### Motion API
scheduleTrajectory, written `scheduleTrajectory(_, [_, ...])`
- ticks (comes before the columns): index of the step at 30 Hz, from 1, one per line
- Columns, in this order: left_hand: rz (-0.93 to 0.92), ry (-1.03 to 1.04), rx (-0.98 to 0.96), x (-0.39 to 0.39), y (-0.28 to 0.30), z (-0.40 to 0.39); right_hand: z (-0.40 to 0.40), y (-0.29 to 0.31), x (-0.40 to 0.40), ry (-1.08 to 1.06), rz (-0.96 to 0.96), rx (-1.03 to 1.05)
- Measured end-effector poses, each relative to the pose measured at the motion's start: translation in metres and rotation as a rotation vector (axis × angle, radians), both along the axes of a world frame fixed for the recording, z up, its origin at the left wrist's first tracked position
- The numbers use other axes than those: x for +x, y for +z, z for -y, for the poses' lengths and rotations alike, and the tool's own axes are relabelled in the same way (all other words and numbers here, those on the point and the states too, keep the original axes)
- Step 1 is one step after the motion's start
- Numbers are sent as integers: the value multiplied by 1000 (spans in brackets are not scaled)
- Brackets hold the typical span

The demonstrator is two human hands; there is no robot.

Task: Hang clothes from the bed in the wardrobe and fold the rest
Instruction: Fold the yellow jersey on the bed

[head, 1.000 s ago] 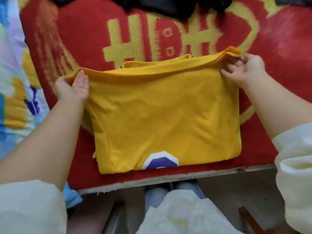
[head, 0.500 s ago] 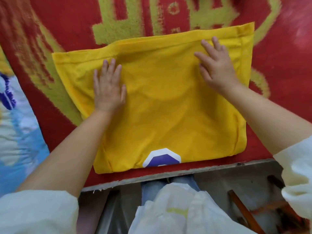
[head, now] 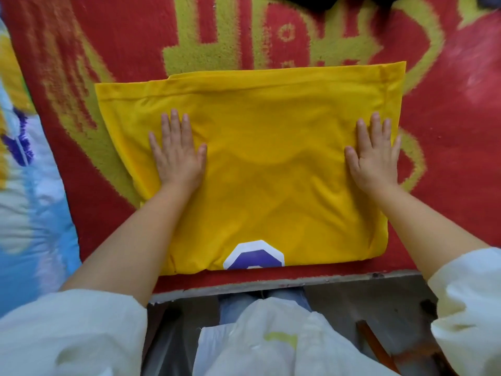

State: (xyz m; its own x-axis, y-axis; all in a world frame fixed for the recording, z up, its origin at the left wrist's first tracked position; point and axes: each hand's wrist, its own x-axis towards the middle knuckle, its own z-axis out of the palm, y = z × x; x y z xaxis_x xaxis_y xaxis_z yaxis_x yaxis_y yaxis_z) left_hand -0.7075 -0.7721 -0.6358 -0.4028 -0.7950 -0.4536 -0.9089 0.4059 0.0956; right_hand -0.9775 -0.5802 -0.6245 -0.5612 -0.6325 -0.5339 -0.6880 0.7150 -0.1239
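Observation:
A yellow shirt [head: 265, 169] lies folded into a flat rectangle on the red blanket [head: 447, 164] at the bed's near edge. A white and purple octagon print shows at its near fold. My left hand [head: 176, 150] lies flat on the shirt's left part, fingers straight and pointing away from me. My right hand [head: 372, 153] lies flat near the shirt's right edge in the same way. Both palms press down on the cloth and hold nothing.
The red blanket carries large yellow-green characters. A blue, white and yellow quilt [head: 29, 199] lies to the left. Dark clothing [head: 320, 2] sits at the far edge. The bed's grey front edge [head: 271, 284] runs below the shirt, with floor beneath.
One second ago both hands pinched the shirt's far corners and laid the fold down. Since then they let go, went flat, and slid apart toward the shirt's left and right sides.

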Motion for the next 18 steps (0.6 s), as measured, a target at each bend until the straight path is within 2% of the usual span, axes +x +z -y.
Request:
scheduleTrajectory(3, [-52, 110, 73, 32, 8, -62, -54, 5, 33, -211, 40, -33])
scheduleTrajectory(6, [-44, 323, 127, 71, 23, -122, -95, 16, 66, -532, 69, -117])
scheduleTrajectory(9, [-116, 678, 57, 97, 43, -164, -124, 23, 91, -913, 44, -168])
scheduleTrajectory(12, [-179, 1222, 45, 109, 55, -178, -140, 31, 105, -1218, 86, -187])
scheduleTrajectory(14, [-244, 1412, 133, 120, 59, -181, -145, 38, 115, -1290, 141, -208])
scheduleTrajectory(16, [-352, 1418, 194, 127, 57, -176, -146, 40, 117, -1306, 146, -214])
scheduleTrajectory(18, [-532, 1526, 239, 130, 56, -165, -145, 38, 114, -1358, 171, -256])
